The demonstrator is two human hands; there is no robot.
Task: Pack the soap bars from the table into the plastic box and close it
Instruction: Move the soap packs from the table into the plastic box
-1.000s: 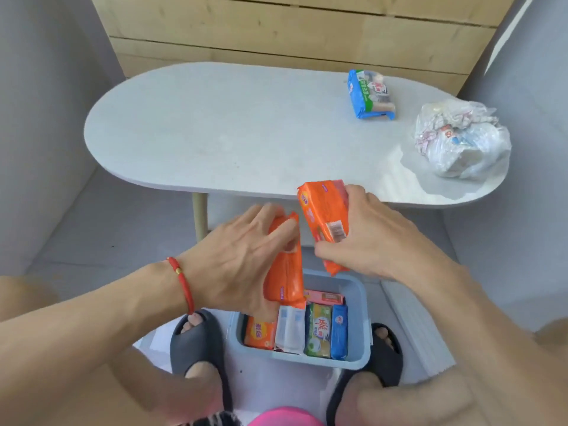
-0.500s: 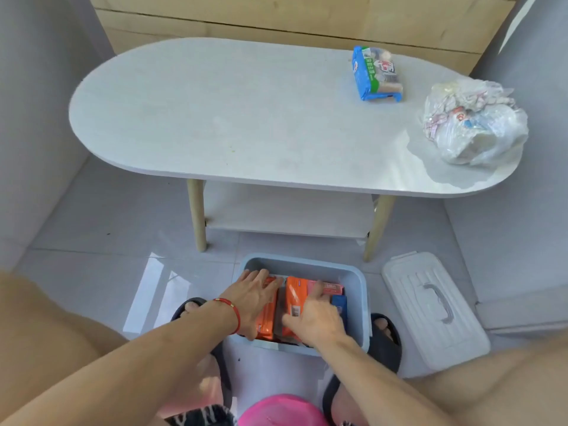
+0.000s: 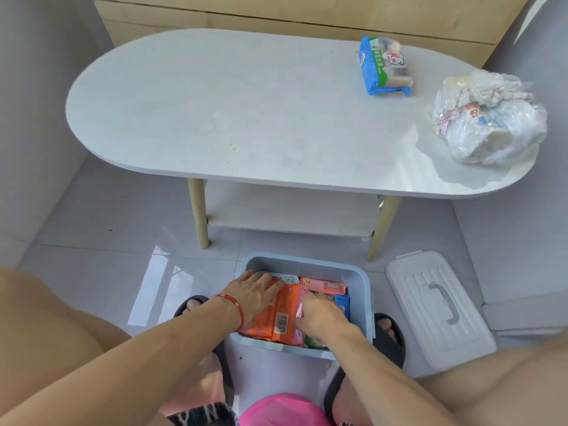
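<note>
The blue plastic box (image 3: 307, 267) stands lidless on the floor between my feet. Two orange soap packs (image 3: 284, 315) lie in its left half, beside a pink pack (image 3: 324, 285) and a blue bar (image 3: 342, 302). My left hand (image 3: 255, 295) lies flat on the left orange pack with its fingers spread. My right hand (image 3: 319, 313) is curled, its fingertips tucked down along the right edge of the second orange pack. A blue soap pack (image 3: 382, 69) lies on the white table (image 3: 230, 118), far right. The white lid (image 3: 436, 309) lies on the floor right of the box.
A knotted clear plastic bag (image 3: 488, 121) with packets sits at the table's right end. The table has a lower shelf (image 3: 292, 210) and wooden legs just behind the box. A pink round object (image 3: 282, 410) is at the bottom edge. Grey walls close in on both sides.
Both hands brought the two orange packs down from table height into the box. Since half a second ago my left hand has spread flatter and my right hand has shifted right.
</note>
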